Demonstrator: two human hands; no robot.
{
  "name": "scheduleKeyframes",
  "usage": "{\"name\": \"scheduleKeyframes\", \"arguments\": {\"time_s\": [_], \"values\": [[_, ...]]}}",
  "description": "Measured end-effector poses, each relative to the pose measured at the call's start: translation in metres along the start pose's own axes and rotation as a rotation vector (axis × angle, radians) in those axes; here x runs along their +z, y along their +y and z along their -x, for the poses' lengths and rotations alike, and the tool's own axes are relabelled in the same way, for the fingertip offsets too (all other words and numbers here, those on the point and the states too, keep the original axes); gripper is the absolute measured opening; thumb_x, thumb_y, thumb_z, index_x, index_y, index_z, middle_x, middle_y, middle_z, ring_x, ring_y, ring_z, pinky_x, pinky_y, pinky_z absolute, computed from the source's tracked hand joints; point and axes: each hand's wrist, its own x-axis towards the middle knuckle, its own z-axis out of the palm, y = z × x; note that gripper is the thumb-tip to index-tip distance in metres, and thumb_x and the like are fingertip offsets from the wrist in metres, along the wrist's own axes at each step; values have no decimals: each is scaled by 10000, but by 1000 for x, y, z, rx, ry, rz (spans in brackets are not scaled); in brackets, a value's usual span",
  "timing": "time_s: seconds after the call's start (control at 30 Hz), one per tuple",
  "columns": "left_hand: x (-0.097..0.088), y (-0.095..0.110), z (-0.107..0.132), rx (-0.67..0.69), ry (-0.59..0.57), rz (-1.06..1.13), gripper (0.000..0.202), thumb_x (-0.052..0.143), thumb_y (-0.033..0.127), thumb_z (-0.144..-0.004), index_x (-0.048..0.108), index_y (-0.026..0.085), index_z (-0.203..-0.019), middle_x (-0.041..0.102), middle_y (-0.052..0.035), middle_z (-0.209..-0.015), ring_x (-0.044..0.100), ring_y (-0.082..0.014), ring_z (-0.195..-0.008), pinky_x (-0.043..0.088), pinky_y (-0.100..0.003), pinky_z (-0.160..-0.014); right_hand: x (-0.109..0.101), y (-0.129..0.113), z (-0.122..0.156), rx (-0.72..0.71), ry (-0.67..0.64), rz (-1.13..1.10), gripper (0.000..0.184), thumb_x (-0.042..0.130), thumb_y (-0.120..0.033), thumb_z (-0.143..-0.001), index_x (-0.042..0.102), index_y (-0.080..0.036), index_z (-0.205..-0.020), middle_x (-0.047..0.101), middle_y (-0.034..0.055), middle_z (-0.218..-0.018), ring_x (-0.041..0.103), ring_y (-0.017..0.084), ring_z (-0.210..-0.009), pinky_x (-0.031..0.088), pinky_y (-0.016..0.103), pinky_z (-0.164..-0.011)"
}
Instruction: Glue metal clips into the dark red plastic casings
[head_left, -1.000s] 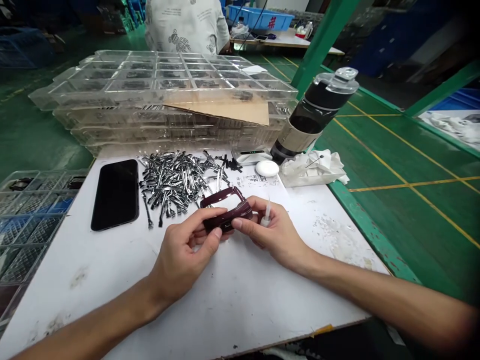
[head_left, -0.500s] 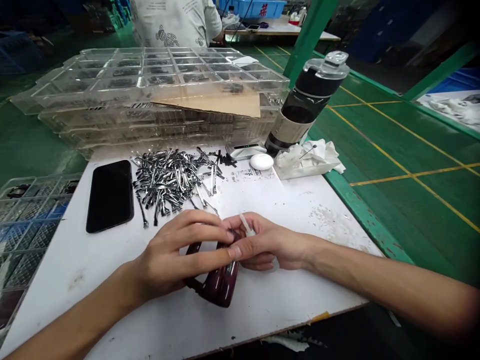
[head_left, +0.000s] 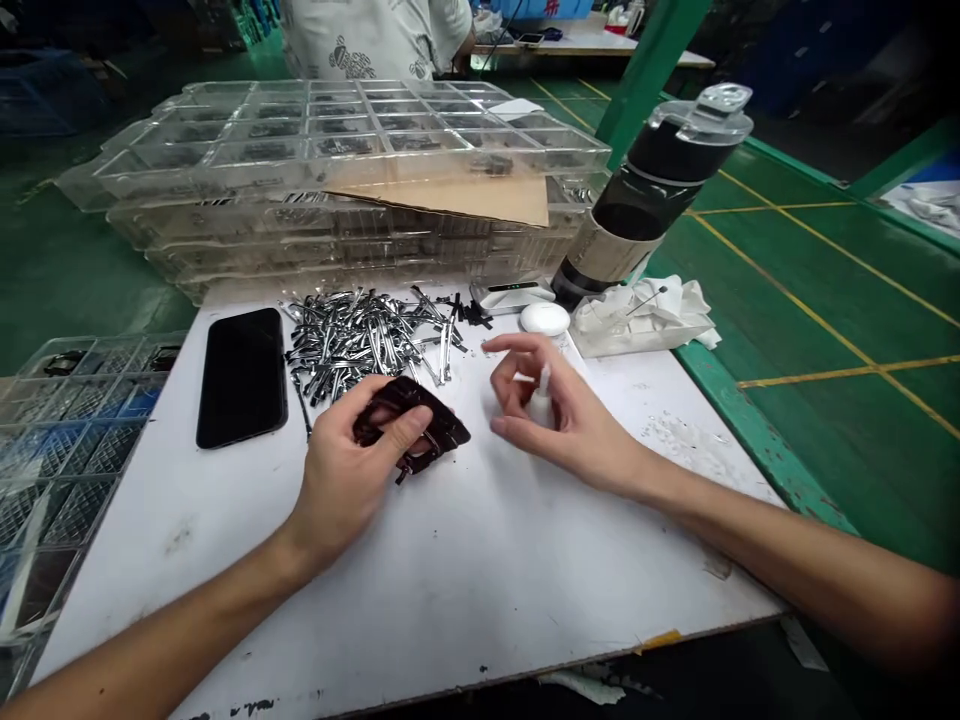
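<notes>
My left hand [head_left: 352, 460] grips a dark maroon plastic frame-like part [head_left: 442, 430], its thumb pressed on the near face. The part is tilted, with its ribbed side showing. My right hand [head_left: 562, 420] is apart from it to the right, the remaining fingers curled round a small white bottle with a narrow nozzle [head_left: 544, 385]. Its index finger and thumb are spread. Beyond the left hand lies a heap of shiny metal strips [head_left: 367, 335] with dark ends.
A black phone [head_left: 241, 378] lies left of the heap. Stacked clear compartment trays [head_left: 330, 180] stand behind, with cardboard [head_left: 465, 200] on them. A drink bottle [head_left: 637, 210], a white oval case [head_left: 545, 319] and crumpled tissue [head_left: 652, 320] are at the right. A person [head_left: 367, 40] is beyond.
My hands have come apart. The left has turned and raised the maroon part, so its ribbed side shows; the right has let go of it and moved right, keeping the small bottle.
</notes>
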Motion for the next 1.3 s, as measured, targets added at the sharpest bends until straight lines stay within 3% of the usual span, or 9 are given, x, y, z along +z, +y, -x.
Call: {"name": "scheduleKeyframes", "arguments": {"time_s": [0.17, 0.27, 0.37, 0.47, 0.63, 0.73, 0.8, 1.03, 1.3], "values": [[0, -2, -8, -264, -62, 204, 269, 806, 329, -823, 594, 171, -775, 514, 59, -694, 598, -96, -631, 585, -218, -604, -8, 17, -8, -298, -16, 488, 619, 553, -23, -760, 415, -234, -1326, 499, 87, -1131, 536, 247, -1041, 487, 409, -919], [0, -3, -9, -302, -91, 251, 248, 807, 327, -824, 617, 167, -814, 531, 56, -703, 604, -93, -639, 574, -216, -622, -8, 22, -10, -396, -81, 628, 543, 480, -6, -829, 457, -230, -1323, 483, 124, -1216, 518, 278, -1144, 477, 455, -982], [0, -2, -9, -346, -111, 242, 222, 796, 329, -836, 650, 163, -858, 581, 42, -717, 631, -104, -641, 566, -219, -609, -10, 22, -11, -407, 5, 644, 466, 464, -75, -949, 496, -233, -1387, 487, 120, -1192, 524, 264, -1131, 475, 454, -990], [-1, 1, -8, -392, -109, 244, 215, 806, 318, -825, 671, 157, -873, 595, 38, -733, 650, -109, -645, 582, -234, -630, -12, 20, -12, -303, 136, 518, 444, 546, -224, -1000, 517, -264, -1441, 530, 90, -1118, 565, 245, -1049, 487, 442, -964], [-5, 6, -10, -483, -214, 241, 189, 779, 270, -837, 636, 148, -817, 536, 47, -665, 558, -80, -541, 489, -201, -509, -12, 20, -16, -22, 161, -99, 348, 678, -391, -947, 664, -259, -1269, 514, -20, -769, 495, 109, -547, 446, 287, -558], [-8, 9, -14, -527, -326, 173, 163, 758, 259, -844, 643, 143, -837, 576, 16, -685, 567, -103, -547, 471, -224, -492, -14, 23, -20, 25, 206, -412, 297, 831, -332, -819, 694, -234, -1064, 531, -33, -759, 427, 76, -542, 346, 223, -477], [-9, 11, -15, -524, -349, 89, 151, 748, 263, -849, 661, 141, -867, 607, -1, -695, 595, -121, -570, 500, -247, -520, -16, 24, -23, 37, 220, -528, 306, 902, -289, -729, 696, -208, -940, 574, -18, -815, 453, 79, -604, 380, 202, -493], [-6, 14, -12, -515, -327, -73, 168, 713, 286, -873, 623, 154, -823, 603, 11, -690, 610, -118, -584, 496, -229, -520, -18, 28, -22, 5, 173, -580, 267, 811, -407, -837, 714, -174, -923, 720, 49, -913, 601, 86, -630, 527, 180, -568], [-4, 14, -10, -530, -296, -49, 142, 702, 259, -858, 614, 155, -817, 551, 27, -673, 591, -115, -563, 487, -223, -493, -13, 30, -19, -68, 133, -536, 191, 762, -345, -895, 696, -168, -919, 753, 53, -901, 689, 109, -659, 585, 197, -630]]}}
